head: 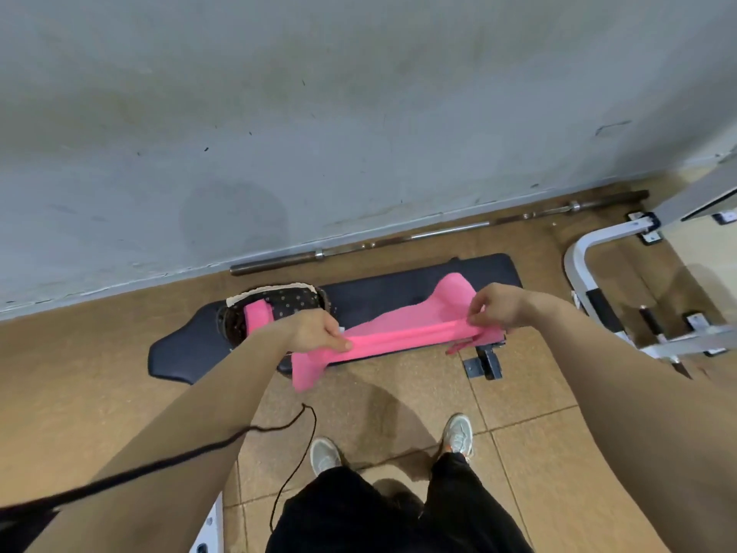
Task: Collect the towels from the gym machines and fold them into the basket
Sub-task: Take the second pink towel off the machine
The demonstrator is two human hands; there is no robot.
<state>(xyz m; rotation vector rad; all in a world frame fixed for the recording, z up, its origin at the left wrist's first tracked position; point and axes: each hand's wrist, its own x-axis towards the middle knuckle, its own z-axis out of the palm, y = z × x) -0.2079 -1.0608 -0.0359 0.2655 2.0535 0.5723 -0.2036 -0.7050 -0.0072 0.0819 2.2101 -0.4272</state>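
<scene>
Bright pink towel [399, 331] is seen spread lengthwise over the black padded bench [391, 287]. Cloth is plain, one colour, no pattern or print made out. Near edge is gathered into a doubled, taut band stretched between both hands. Behind the band the cloth lies loose on the pad, with one end rising to a rounded hump toward the far right. At the left, a corner is left hanging off the bench's near edge, above the floor tiles [518, 393].

Left hand [315, 333]: fingers curled, band's left end pinched between thumb and forefinger. Right hand [498, 309]: fingers bent down, right end pinched at the fingertips; a small flap of pink is seen below it.

Basket [295, 303] is set on the left part of the bench, just behind the left hand. Dark lining with pale dots and a cream trim at the rim. A second pink towel [258, 317], folded into a block, is lodged inside it.

Barbell [399, 238] is laid on the floor along the foot of the grey wall [319, 113], behind the bench. White machine frame [590, 249] is noted at the right. Two pale shoes [458, 435] are planted on the tiles near the bench.
</scene>
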